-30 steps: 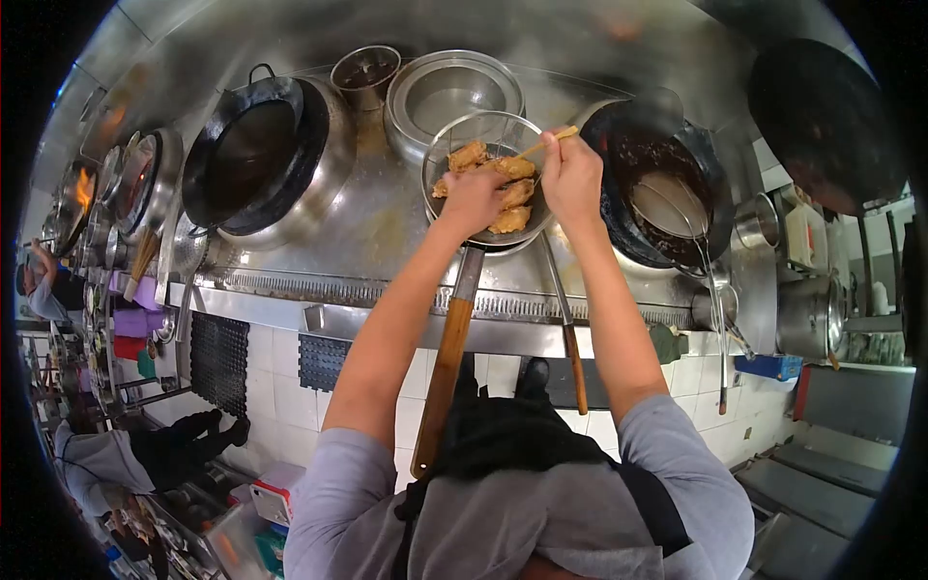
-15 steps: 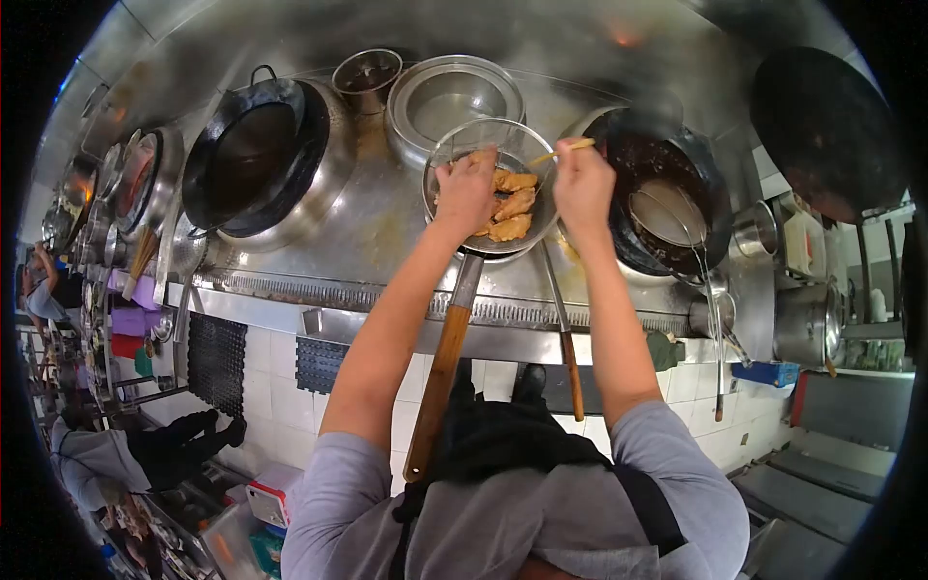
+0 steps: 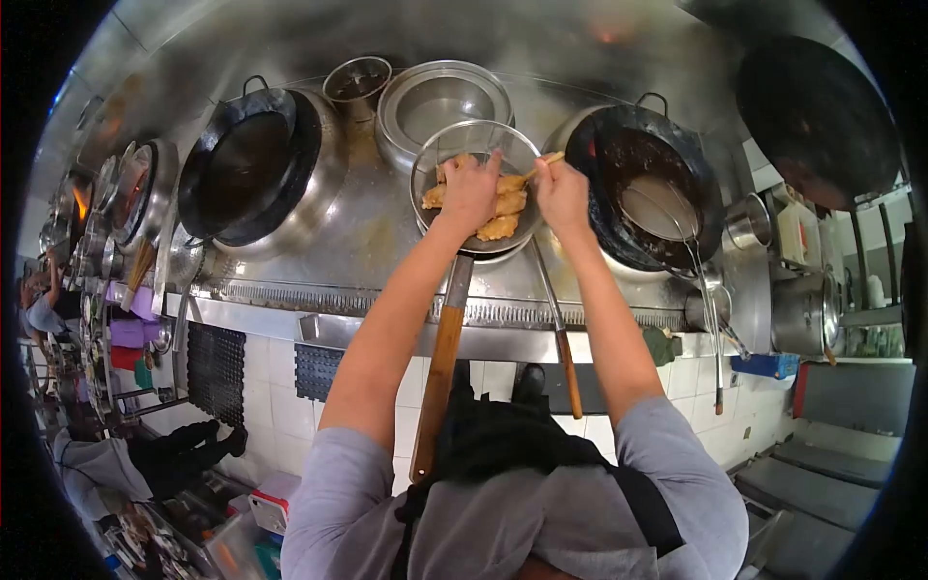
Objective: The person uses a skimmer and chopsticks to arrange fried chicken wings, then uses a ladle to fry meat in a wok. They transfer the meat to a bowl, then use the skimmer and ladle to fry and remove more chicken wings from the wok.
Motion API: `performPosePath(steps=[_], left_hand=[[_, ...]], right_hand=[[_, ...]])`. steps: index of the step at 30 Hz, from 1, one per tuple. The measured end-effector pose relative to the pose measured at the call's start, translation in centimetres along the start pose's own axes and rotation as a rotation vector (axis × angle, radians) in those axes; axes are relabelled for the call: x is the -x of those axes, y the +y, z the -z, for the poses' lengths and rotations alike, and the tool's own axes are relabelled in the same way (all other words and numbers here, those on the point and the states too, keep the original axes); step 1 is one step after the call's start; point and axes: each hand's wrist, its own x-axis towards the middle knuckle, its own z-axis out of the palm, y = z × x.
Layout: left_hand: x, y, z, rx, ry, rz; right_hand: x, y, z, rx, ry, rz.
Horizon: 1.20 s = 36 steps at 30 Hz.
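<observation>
My right hand (image 3: pixel 564 196) has come in closer, pinching the stick (image 3: pixel 554 158) beside the pieces (image 3: pixel 498 228) in the strainer (image 3: pixel 474 123). My left hand (image 3: pixel 470 193) has slid inward, fingers over them, grip impossible to tell: both hands now crowd one spot!

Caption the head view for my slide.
Left hand among golden pieces in a strainer, right hand holding a thin stick, dark wok alongside.

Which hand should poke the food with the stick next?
Probably the right hand: its fingers hold the stick, and the stick slants down toward the food. The left hand is on the food, so it seems better placed to steady it.
</observation>
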Motion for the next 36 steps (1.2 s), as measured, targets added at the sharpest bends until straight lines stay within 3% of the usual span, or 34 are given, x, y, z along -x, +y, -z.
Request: performPosePath(steps=[3,7,13,16,20,22,24,26,29,31,32,34,36], left_hand=[[1.6,-1.2,0.0,0.126,0.024,-0.041],[3.6,-2.7,3.8,0.141,0.331,0.010],[6.2,-0.7,5.1,0.190,0.114,0.026],[6.7,0.8,3.8,0.169,0.057,-0.039],[6.8,1.3,1.5,0.128,-0.022,-0.006],[6.9,1.2,1.2,0.100,0.040,-0.023],[6.8,1.6,1.0,0.135,0.158,-0.023],[6.4,1.8,0.7,0.100,0.033,-0.030],[5.6,1.7,1.3,0.086,-0.027,-0.033],[6.7,1.9,2.0,0.091,-0.069,-0.012],[7.0,1.2,1.9,0.095,0.012,0.016],[7.4,-0.8,2.3,0.099,0.187,0.064],[7.9,-3.7,4.1,0.067,0.218,0.204]], right_hand=[[-0.8,-3.3,3.7,-0.011,0.124,0.043],[-0.3,-6.3,6.5,-0.031,0.123,0.051],[3.4,-9.1,6.7,-0.030,0.031,0.048],[5.9,-5.5,2.2,0.152,-0.204,0.006],[4.9,-5.9,3.3,-0.044,0.027,0.078],[3.2,-6.9,4.9,-0.068,0.116,0.132],[2.7,-5.4,3.3,-0.052,0.132,0.132],[3.3,-1.0,-0.4,0.078,0.030,0.130],[2.2,-1.7,0.7,0.101,0.030,0.132],[1.9,-5.7,3.3,-0.036,0.067,0.047],[1.4,-6.3,4.0,-0.055,0.119,0.139],[0.9,-8.3,5.0,-0.118,0.072,0.008],[0.7,-8.6,3.8,-0.173,0.097,0.037]])
